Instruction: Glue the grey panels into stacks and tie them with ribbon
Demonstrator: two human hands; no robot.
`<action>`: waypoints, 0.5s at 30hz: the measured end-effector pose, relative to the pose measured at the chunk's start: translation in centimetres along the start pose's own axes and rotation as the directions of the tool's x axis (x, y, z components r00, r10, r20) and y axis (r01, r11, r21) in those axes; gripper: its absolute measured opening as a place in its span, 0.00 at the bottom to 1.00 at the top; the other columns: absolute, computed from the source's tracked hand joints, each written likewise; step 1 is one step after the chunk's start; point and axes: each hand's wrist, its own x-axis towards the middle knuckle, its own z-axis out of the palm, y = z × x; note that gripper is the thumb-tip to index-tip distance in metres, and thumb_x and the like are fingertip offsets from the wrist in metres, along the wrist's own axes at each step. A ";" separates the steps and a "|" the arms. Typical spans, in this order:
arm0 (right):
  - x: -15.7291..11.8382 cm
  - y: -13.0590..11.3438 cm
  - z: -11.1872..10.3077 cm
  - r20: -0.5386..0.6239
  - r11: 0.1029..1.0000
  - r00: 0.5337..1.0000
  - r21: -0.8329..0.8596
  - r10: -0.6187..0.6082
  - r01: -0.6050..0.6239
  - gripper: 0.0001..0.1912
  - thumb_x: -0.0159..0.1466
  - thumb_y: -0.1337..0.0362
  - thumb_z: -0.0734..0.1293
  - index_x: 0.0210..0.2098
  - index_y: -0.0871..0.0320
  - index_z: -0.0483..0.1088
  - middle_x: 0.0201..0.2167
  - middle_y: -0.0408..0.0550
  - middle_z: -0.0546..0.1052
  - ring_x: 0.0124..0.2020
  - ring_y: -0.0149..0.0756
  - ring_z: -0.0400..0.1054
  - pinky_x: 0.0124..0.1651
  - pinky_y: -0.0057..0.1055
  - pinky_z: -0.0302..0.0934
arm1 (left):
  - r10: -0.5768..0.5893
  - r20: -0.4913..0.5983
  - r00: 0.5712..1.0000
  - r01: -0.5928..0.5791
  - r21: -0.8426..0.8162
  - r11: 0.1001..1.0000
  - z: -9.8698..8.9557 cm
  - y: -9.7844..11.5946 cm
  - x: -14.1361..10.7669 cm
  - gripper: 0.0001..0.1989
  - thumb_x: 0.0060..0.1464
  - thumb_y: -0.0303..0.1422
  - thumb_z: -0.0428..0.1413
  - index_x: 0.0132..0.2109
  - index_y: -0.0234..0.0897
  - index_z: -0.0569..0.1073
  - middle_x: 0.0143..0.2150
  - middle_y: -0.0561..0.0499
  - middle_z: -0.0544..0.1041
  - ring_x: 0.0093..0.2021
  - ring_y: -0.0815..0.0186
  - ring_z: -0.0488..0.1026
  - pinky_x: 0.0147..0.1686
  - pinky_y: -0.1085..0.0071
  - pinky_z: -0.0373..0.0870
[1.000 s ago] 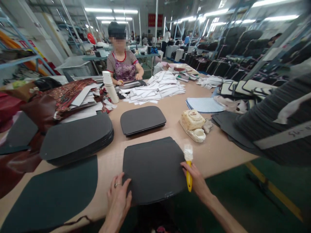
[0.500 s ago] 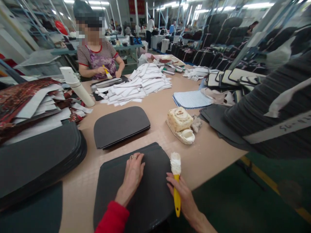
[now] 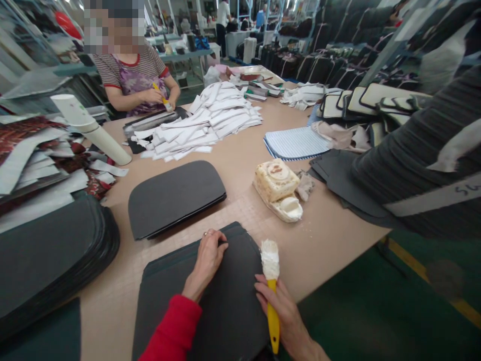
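Observation:
A stack of dark grey panels [image 3: 233,301] with a rounded corner lies in front of me at the near table edge. On its far part is my left hand [image 3: 208,255], thumb and fingers closed in a pinch at the top panel. A paintbrush [image 3: 273,311] with a yellow handle rests in my right hand [image 3: 287,313], its bristles thick with white paste and pointing away from me. The fingertips of that hand touch the stack's right edge. Beyond the brush stands a paste-crusted container [image 3: 278,188] with white paste in its front opening.
Another small stack of grey panels [image 3: 178,198] lies beyond mine; a taller stack [image 3: 48,255] is at left. White strips [image 3: 225,118] are heaped mid-table near a co-worker [image 3: 137,82] holding a brush. A large bundle of dark panels [image 3: 421,165] leans at right.
The fingers of my left hand have curled together at the top panel. My right hand still holds the brush beside the stack. The view has tilted down and shifted slightly.

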 end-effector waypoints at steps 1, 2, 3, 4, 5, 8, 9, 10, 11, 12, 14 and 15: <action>0.1 -0.1 -0.1 0.004 1.000 1.000 -0.010 0.002 -0.002 0.18 0.61 0.76 0.60 0.50 0.60 0.65 0.47 0.57 0.72 0.51 0.39 0.65 0.48 0.33 0.68 | 0.002 0.000 1.000 -0.002 -0.010 1.000 0.0 0.0 0.1 0.03 0.50 0.23 0.51 0.32 0.35 0.67 0.35 0.47 0.68 0.38 0.61 0.65 0.41 0.66 0.62; 0.2 -0.2 -0.1 0.002 1.000 1.000 -0.022 0.004 -0.004 0.17 0.61 0.76 0.60 0.49 0.60 0.66 0.47 0.57 0.72 0.50 0.39 0.66 0.48 0.33 0.68 | 0.009 0.002 1.000 -0.009 -0.023 1.000 0.0 0.0 0.1 0.04 0.51 0.23 0.50 0.32 0.35 0.66 0.34 0.48 0.68 0.38 0.62 0.65 0.40 0.66 0.61; 0.4 -0.3 -0.2 -0.001 0.999 1.000 -0.034 0.011 -0.011 0.17 0.61 0.76 0.60 0.49 0.60 0.66 0.46 0.57 0.72 0.50 0.39 0.66 0.47 0.33 0.68 | 0.020 0.005 1.000 -0.020 -0.040 0.999 0.1 0.0 0.2 0.04 0.52 0.23 0.49 0.31 0.35 0.65 0.33 0.48 0.67 0.37 0.63 0.64 0.39 0.67 0.61; 0.5 -0.5 -0.2 -0.004 0.999 1.000 -0.043 0.018 -0.018 0.16 0.61 0.76 0.60 0.48 0.60 0.66 0.46 0.57 0.72 0.49 0.39 0.66 0.47 0.34 0.68 | 0.031 0.012 0.999 -0.030 -0.056 0.998 0.1 0.0 0.2 0.05 0.52 0.23 0.47 0.31 0.36 0.64 0.33 0.48 0.67 0.36 0.63 0.64 0.38 0.68 0.61; 0.6 -0.6 -0.2 -0.007 0.999 1.000 -0.049 0.023 -0.023 0.16 0.62 0.76 0.60 0.48 0.60 0.66 0.46 0.57 0.72 0.49 0.39 0.66 0.47 0.34 0.68 | 0.038 0.022 0.999 -0.036 -0.069 0.997 0.1 0.0 0.2 0.06 0.53 0.23 0.46 0.31 0.36 0.63 0.32 0.49 0.67 0.35 0.64 0.64 0.38 0.68 0.61; 0.6 -0.8 -0.3 0.006 0.998 0.999 -0.058 0.041 -0.040 0.15 0.62 0.75 0.60 0.48 0.59 0.66 0.46 0.56 0.72 0.49 0.39 0.66 0.47 0.34 0.68 | 0.042 0.044 0.998 -0.039 -0.068 0.997 0.2 -0.1 0.3 0.06 0.53 0.24 0.45 0.31 0.37 0.61 0.32 0.49 0.67 0.34 0.64 0.64 0.37 0.68 0.61; 0.6 -0.8 -0.3 0.014 0.997 0.999 -0.060 0.047 -0.046 0.15 0.62 0.74 0.60 0.48 0.59 0.66 0.46 0.56 0.72 0.50 0.39 0.66 0.48 0.34 0.67 | 0.038 0.046 0.998 -0.036 -0.059 0.998 0.2 -0.1 0.3 0.05 0.54 0.24 0.45 0.31 0.37 0.61 0.32 0.49 0.67 0.34 0.64 0.64 0.37 0.68 0.61; 0.5 -0.7 -0.2 0.022 0.997 0.998 -0.061 0.051 -0.049 0.15 0.62 0.74 0.60 0.48 0.59 0.66 0.46 0.56 0.72 0.50 0.39 0.66 0.48 0.34 0.67 | 0.034 0.046 0.998 -0.032 -0.051 0.998 0.3 -0.1 0.3 0.05 0.54 0.24 0.45 0.31 0.37 0.61 0.32 0.49 0.67 0.33 0.64 0.64 0.37 0.68 0.61; 0.5 -0.6 -0.2 0.030 0.997 0.998 -0.062 0.053 -0.052 0.15 0.62 0.74 0.60 0.48 0.59 0.66 0.46 0.56 0.72 0.50 0.39 0.66 0.48 0.34 0.67 | 0.030 0.045 0.999 -0.029 -0.043 0.999 0.3 -0.1 0.3 0.06 0.54 0.24 0.45 0.31 0.37 0.61 0.31 0.49 0.67 0.33 0.64 0.64 0.37 0.68 0.61; 0.5 -0.5 -0.2 0.035 0.997 0.998 -0.061 0.051 -0.049 0.15 0.62 0.74 0.60 0.48 0.59 0.66 0.46 0.56 0.72 0.50 0.39 0.66 0.49 0.34 0.67 | 0.027 0.043 0.999 -0.025 -0.036 0.999 0.4 -0.1 0.3 0.06 0.53 0.24 0.44 0.30 0.37 0.60 0.31 0.49 0.67 0.33 0.64 0.63 0.36 0.67 0.60; 0.4 -0.3 -0.1 0.040 0.998 0.998 -0.058 0.038 -0.036 0.15 0.63 0.74 0.60 0.49 0.59 0.65 0.47 0.56 0.72 0.50 0.39 0.66 0.49 0.34 0.67 | 0.020 0.040 0.999 -0.019 -0.018 1.000 0.5 -0.1 0.4 0.06 0.53 0.24 0.44 0.30 0.38 0.60 0.31 0.49 0.67 0.32 0.64 0.63 0.36 0.67 0.60; 0.5 -0.3 -0.1 0.040 0.998 0.999 -0.058 0.037 -0.035 0.15 0.63 0.73 0.60 0.49 0.59 0.65 0.47 0.56 0.72 0.50 0.39 0.66 0.49 0.35 0.67 | 0.017 0.038 0.999 -0.017 -0.010 1.000 0.6 -0.1 0.4 0.07 0.53 0.23 0.44 0.29 0.38 0.60 0.31 0.49 0.67 0.32 0.64 0.63 0.36 0.67 0.60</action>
